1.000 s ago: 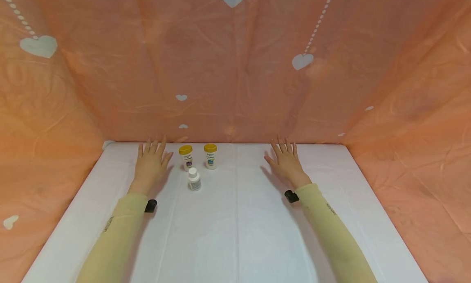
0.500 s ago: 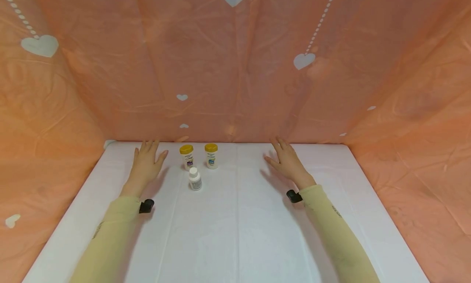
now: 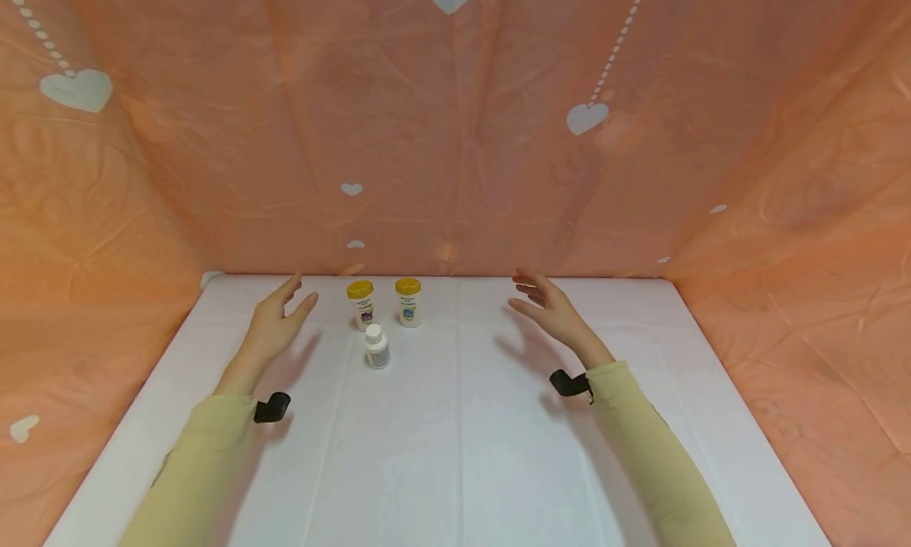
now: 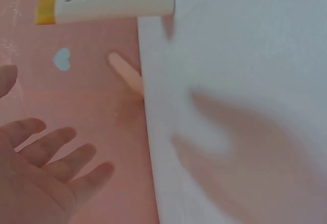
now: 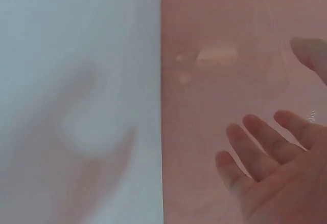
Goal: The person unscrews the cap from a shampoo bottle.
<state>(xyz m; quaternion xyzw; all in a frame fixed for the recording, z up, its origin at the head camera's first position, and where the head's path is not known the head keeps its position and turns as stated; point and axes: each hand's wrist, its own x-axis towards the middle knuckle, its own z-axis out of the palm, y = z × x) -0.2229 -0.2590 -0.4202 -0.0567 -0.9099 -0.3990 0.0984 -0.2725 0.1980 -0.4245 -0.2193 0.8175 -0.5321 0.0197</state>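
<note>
Two white bottles with yellow caps stand near the back of the table: one with a purple label patch [image 3: 362, 306] and one with a blue patch [image 3: 409, 303]. In front of them is a smaller white bottle [image 3: 377, 348] with a white cap. My left hand [image 3: 272, 326] hovers left of the bottles, palm turned inward, fingers loosely bent and holding nothing. The left wrist view shows the purple-patch bottle [image 4: 112, 0] beyond the spread fingers. To the right of the bottles, farther off, my right hand [image 3: 555, 314] is also raised with relaxed fingers and nothing in it.
A white cloth covers the table [image 3: 455, 452]. An orange curtain [image 3: 455, 136] with white hearts rises along the back edge and both sides. Each wrist carries a black camera, such as the left one [image 3: 273, 408] below the sleeve's cuff.
Both hands have turned from palms down to palms facing inward, with fingers bending more. The left hand and forearm have drifted left and slightly back. The bottles stay put.
</note>
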